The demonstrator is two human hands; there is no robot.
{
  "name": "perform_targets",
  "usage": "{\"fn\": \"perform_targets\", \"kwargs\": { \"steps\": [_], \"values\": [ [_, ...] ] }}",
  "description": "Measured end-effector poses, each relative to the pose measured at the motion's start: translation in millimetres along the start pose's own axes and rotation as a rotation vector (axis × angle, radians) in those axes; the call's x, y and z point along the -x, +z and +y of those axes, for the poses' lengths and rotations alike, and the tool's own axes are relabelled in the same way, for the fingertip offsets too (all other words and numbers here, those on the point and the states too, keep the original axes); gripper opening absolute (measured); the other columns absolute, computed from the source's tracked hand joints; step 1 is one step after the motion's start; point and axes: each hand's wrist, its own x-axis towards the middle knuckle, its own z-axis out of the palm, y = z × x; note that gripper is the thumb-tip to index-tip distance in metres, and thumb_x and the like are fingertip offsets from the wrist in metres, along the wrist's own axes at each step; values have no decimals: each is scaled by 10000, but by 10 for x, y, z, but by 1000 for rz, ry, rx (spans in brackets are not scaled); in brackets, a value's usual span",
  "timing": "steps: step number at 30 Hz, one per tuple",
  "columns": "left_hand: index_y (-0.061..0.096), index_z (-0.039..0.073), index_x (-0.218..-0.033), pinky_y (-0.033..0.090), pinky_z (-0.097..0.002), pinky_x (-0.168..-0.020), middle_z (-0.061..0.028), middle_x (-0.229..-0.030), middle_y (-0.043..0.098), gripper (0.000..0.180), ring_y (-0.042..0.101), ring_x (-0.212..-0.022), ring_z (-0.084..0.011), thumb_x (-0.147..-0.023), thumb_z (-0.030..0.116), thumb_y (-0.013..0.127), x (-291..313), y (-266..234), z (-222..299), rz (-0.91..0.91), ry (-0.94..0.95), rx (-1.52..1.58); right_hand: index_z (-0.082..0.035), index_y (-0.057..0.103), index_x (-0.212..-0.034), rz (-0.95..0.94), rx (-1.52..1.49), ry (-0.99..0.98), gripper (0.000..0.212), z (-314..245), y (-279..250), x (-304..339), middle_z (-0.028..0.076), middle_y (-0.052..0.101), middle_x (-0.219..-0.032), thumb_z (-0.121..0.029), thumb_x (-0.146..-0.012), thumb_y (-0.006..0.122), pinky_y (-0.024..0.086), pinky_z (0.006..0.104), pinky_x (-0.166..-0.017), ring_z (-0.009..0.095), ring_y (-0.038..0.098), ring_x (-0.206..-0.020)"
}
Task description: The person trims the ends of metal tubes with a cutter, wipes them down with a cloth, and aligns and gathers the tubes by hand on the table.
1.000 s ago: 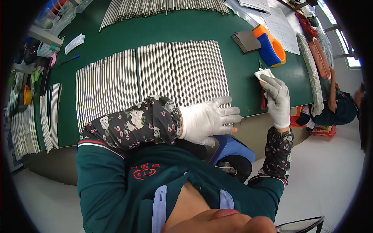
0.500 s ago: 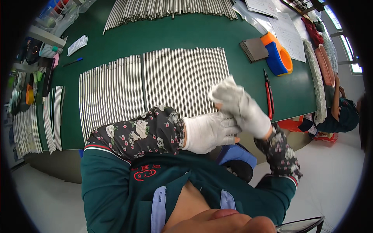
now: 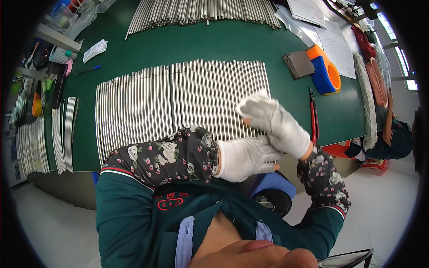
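Two side-by-side groups of thin silvery metal rods (image 3: 134,107) lie in a flat row on the green table (image 3: 178,44). My left hand (image 3: 246,157), in a white glove with bare fingertips showing, lies flat across the near ends of the right group, fingers stretched out. My right hand (image 3: 286,131), gloved too, is closed on a white cloth (image 3: 255,100) over the right edge of that group. Its wrist is close to the left fingers. Whether the cloth presses on the rods is hard to see.
A larger pile of rods (image 3: 205,11) lies at the far edge. To the right are a grey block (image 3: 298,65), an orange-and-blue tape dispenser (image 3: 324,71), red-handled pliers (image 3: 313,116) and papers (image 3: 335,49). A blue pen (image 3: 89,70) and more strips (image 3: 67,134) lie left. Another person (image 3: 395,138) sits at right.
My right hand with the cloth has moved slightly left over the rods. The whole view has shifted a little; my left hand stays at the rods' near ends.
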Motion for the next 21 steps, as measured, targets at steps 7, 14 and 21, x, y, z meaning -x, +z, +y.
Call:
{"fn": "perform_targets", "kwargs": {
  "steps": [7, 14, 21],
  "values": [
    [603, 37, -1268, 327, -466, -1159, -203, -1404, 496, 529, 417, -1376, -336, -748, 135, 597, -12, -105, -15, -1, 12, 26, -68, 678, -1182, 34, -51, 4, 484, 120, 98, -267, 125, 644, -1269, 132, -757, 561, 394, 410, -1113, 321, 548, -1269],
    [610, 46, -1264, 276, -452, -1191, -180, -1431, 487, 555, 389, -1399, -312, -726, 176, 653, -38, -156, 14, -20, 21, -9, -107, 642, -1263, 133, 117, 108, 465, 643, 187, -556, 115, 612, -1333, 107, -850, 610, 404, 387, -1112, 329, 532, -1293],
    [544, 104, -1373, 314, -485, -1161, -163, -1460, 473, 563, 428, -1372, -353, -816, 186, 541, 80, 10, 104, -40, -245, 192, -106, 660, -1219, -128, -472, -154, 659, -119, 369, -446, 124, 634, -1282, 184, -635, 564, 362, 499, -1126, 319, 575, -1233]
  ]
}}
